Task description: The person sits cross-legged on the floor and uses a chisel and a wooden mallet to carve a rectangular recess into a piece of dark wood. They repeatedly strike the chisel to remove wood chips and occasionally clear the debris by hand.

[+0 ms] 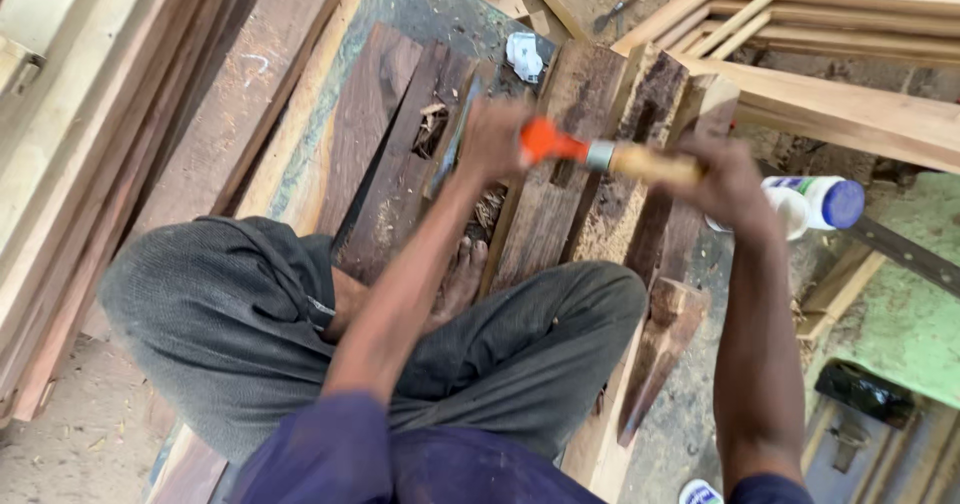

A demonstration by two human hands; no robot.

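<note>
My left hand (492, 139) is closed around a chisel (455, 149), whose grey blade points down onto the dark wooden planks (385, 154) I sit on. My right hand (722, 182) grips the pale wooden handle of a striking tool (600, 155) with a silver collar and an orange end. That orange end sits right beside my left hand. My crossed legs in grey trousers (230, 314) and a bare foot (462, 274) rest on the planks just below the chisel. Wood chips lie in a cut (432, 124) near the blade.
A white bottle with a blue cap (822, 204) lies right of my right hand. A pale wooden frame (830, 24) lies at the top right, and long boards (90, 144) are stacked on the left. A dark wedge-shaped offcut (662, 349) rests by my right knee. A small tool (620, 6) lies on the ground beyond.
</note>
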